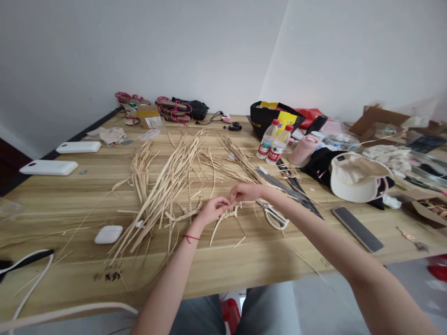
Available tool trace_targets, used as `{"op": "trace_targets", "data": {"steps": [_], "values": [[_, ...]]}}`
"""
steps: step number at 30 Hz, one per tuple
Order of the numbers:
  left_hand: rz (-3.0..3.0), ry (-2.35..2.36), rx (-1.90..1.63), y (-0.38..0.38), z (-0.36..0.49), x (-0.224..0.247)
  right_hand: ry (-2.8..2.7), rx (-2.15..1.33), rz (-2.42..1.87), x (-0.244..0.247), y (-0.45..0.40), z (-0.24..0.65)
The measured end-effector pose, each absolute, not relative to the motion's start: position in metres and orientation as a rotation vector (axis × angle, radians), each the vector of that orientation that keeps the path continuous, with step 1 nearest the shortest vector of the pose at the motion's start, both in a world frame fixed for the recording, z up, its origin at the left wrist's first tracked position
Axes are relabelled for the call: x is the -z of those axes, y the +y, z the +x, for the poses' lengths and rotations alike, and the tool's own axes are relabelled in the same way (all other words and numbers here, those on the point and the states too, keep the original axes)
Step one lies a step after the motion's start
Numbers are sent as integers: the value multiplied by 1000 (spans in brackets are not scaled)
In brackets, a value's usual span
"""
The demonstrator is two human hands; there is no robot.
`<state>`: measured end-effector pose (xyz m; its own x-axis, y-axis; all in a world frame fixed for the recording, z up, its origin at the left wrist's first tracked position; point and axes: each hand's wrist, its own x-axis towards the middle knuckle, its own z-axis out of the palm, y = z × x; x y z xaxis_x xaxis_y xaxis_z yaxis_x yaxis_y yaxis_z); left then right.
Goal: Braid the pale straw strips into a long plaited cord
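Observation:
Close together over the wooden table [195,265], my two hands meet at a small braided straw piece [228,214]. My left hand [213,209], a red string on its wrist, has its fingers closed on the piece's upper edge. My right hand [240,191] pinches at the same spot from above; what lies between its fingertips is too small to make out. A second braided strip [186,214] rests just left of my left hand. Long loose straw strands [174,172] spread behind and to the left. White-handled scissors [274,217] lie right of the piece.
Two red-capped bottles [278,146], a pink tumbler [303,150] and a white cap [358,177] stand or lie at the right. A dark phone [358,229] is near the front right. A white earphone case [108,234] sits at the left; a black bag [261,118] is behind.

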<state>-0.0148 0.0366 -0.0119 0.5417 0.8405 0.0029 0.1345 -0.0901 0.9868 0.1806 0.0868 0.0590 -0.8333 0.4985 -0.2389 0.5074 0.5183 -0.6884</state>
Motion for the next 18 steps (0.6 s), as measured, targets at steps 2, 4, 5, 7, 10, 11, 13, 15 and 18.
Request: {"op": "trace_targets", "data": {"steps": [2,4,5,7,10,11,13,15,18], "values": [[1582,844,-714,35,-15,9,2571,1485,884,-52,93,184],[1583,827,-711,35,-15,7,2421,1656,867,-48,96,188],[1580,816,-712,35,-16,6,2349,1719,869,-48,97,190],[1564,796,-722,35,-17,7,2233,1826,889,-47,95,192],[1514,781,-754,37,-19,9,2168,1997,966,-45,89,194],[1497,780,-768,38,-19,10,2170,2056,1006,-42,87,194],[1463,780,-799,40,-20,12,2182,2158,1108,-36,82,194],[1430,784,-828,41,-20,14,2200,2230,1220,-28,77,193],[1388,785,-858,42,-19,15,2243,2308,1377,-18,67,194]]}}
